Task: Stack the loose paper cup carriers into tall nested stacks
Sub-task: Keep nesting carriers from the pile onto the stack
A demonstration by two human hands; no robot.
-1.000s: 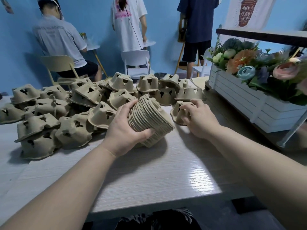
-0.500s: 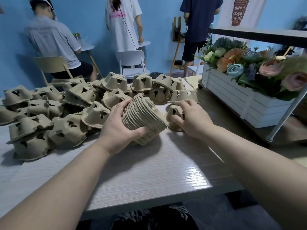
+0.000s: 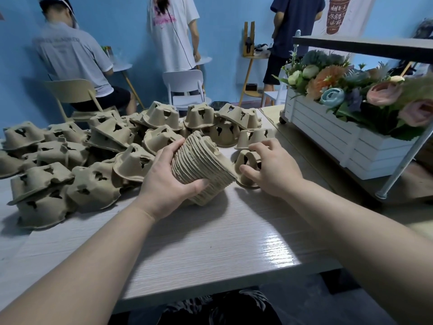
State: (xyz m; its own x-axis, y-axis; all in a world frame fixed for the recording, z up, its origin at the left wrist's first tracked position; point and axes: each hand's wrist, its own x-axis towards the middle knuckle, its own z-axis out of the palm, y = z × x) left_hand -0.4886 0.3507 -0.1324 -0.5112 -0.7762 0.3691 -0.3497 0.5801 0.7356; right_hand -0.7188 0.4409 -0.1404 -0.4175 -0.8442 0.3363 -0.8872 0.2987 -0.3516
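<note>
My left hand [image 3: 167, 182] grips a thick nested stack of brown pulp cup carriers [image 3: 201, 168], tilted on its side just above the table. To its right a single loose carrier [image 3: 246, 164] lies upside down on the table, and my right hand [image 3: 273, 168] curls its fingers and thumb around it. Several more loose carriers [image 3: 93, 158] are heaped upside down across the left and far side of the table.
The wood-grain table [image 3: 210, 242] stretches toward me from the hands. A white planter box of artificial flowers [image 3: 339, 134] stands on a metal-legged shelf at the right. Three people and some chairs [image 3: 184, 87] are by the blue wall behind.
My right hand has settled around the single loose carrier beside the stack. My left hand keeps its hold on the tilted stack, which has barely moved.
</note>
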